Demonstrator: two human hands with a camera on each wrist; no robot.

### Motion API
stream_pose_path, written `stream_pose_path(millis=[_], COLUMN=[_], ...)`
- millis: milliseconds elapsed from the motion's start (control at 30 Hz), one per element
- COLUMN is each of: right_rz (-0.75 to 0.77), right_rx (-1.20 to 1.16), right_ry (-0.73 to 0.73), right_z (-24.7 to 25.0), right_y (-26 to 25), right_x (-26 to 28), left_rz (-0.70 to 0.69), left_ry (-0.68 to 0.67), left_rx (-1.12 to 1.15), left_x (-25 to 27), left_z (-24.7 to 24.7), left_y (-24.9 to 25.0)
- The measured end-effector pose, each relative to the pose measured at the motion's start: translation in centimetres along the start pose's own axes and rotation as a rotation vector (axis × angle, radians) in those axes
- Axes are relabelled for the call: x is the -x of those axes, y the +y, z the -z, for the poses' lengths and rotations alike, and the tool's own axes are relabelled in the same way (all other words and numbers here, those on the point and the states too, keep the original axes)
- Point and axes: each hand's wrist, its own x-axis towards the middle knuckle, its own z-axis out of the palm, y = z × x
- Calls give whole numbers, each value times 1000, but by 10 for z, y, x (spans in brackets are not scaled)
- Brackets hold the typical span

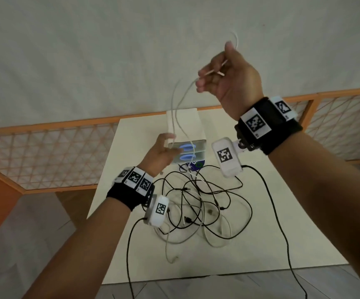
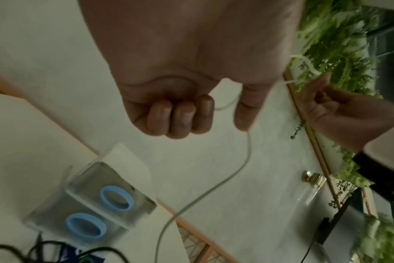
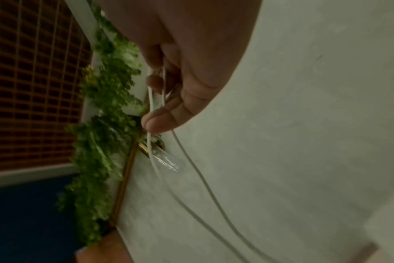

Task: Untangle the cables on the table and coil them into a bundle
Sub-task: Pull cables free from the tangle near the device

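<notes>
A thin white cable [image 1: 178, 98] hangs in long loops between my two hands, above the table. My right hand [image 1: 222, 76] is raised high and pinches its upper strands [image 3: 162, 99], with a loop sticking up past the thumb. Lower down, my left hand [image 1: 166, 151] grips the same white cable [image 2: 243, 163], fingers curled, near the clear box. A tangle of black and white cables [image 1: 198, 203] lies on the white table [image 1: 282, 240] below both hands.
A clear box with two blue rings [image 1: 187, 152] stands at the table's far side, with a white box [image 1: 185, 121] behind it. An orange lattice fence [image 1: 45, 156] runs behind the table. Black leads trail from both wrist cameras over the front edge.
</notes>
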Motion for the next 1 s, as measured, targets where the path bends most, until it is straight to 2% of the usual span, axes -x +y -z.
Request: stream_pose_path(millis=[67, 133, 233, 300, 400, 500, 567, 633, 667, 767, 800, 867, 900, 1000], right_rz=[-11, -107, -329, -400, -471, -757, -862, -788, -752, -552, -448, -255, -234, -334], right_rx=[-75, -41, 247, 598, 1089, 1270, 1312, 1352, 1325, 972, 879, 881, 977, 1240], right_ry=[-88, -125, -66, -47, -201, -254, -241, -203, -158, 199, 327, 451, 478, 547], right_z=[-8, -8, 13, 33, 59, 88, 107, 116, 116, 102, 102, 105, 111, 130], right_y=[-2, 14, 58, 84, 128, 176, 193, 187, 178, 131, 115, 88, 80, 81], right_x=[2, 7, 21, 35, 60, 88, 101, 99, 91, 56, 44, 27, 23, 40], left_rz=[-60, -65, -9, -27, -155, -252, -300, -261, -200, 68, 151, 333, 419, 504], left_ry=[-10, 50, 85, 97, 125, 171, 215, 269, 288, 282, 256, 244, 250, 268], left_rx=[-78, -45, 337, 354, 374, 542, 597, 468, 347, -110, -180, -83, 48, 405], left_x=[0, -7, -17, -20, -21, -22, -22, -25, -27, -31, -31, -27, -24, -10], left_z=[-8, -19, -25, -24, -19, -5, 7, 13, 14, 15, 15, 14, 13, 13], left_y=[16, 29, 43, 47, 60, 91, 108, 106, 99, 55, 39, 18, 12, 7])
